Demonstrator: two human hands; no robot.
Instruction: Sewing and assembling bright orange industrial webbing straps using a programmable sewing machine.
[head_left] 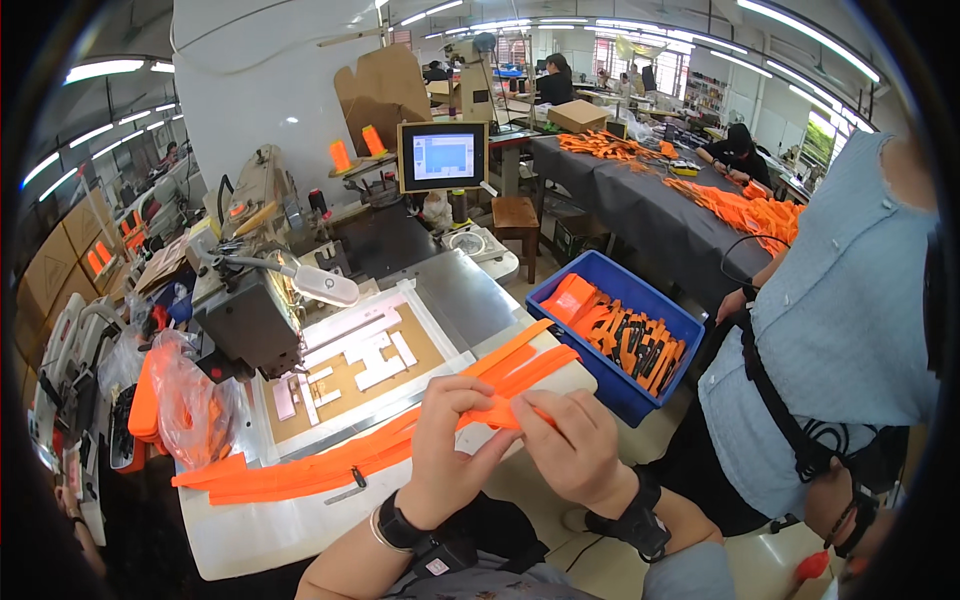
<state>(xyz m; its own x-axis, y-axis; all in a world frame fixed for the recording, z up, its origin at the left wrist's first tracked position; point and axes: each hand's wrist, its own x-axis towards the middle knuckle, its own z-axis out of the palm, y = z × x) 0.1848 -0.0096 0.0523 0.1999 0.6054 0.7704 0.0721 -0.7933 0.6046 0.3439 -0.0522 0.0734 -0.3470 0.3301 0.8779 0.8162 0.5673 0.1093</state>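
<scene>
Between my hands is an orange fabric strap (pixel 492 412). My left hand (pixel 445 440) pinches it with thumb and fingers. My right hand (pixel 580 445) grips its end close beside, the fingertips of the two hands nearly meeting. Under and behind them, a bundle of long orange straps (pixel 310 472) lies across the front of the white table (pixel 230 535). On the bundle's near edge sits a small dark metal piece (pixel 358 477), its kind too small to tell. Just beyond the straps lies a sewing template (pixel 350 362) with pink and white pieces on a tan board.
A sewing machine head (pixel 245 315) and a lamp (pixel 325 286) overhang the template's left. Behind stands a control screen (pixel 443 156). A blue bin (pixel 610 400) of orange and black straps is at the right, with a person in light blue (pixel 820 330) close beside it.
</scene>
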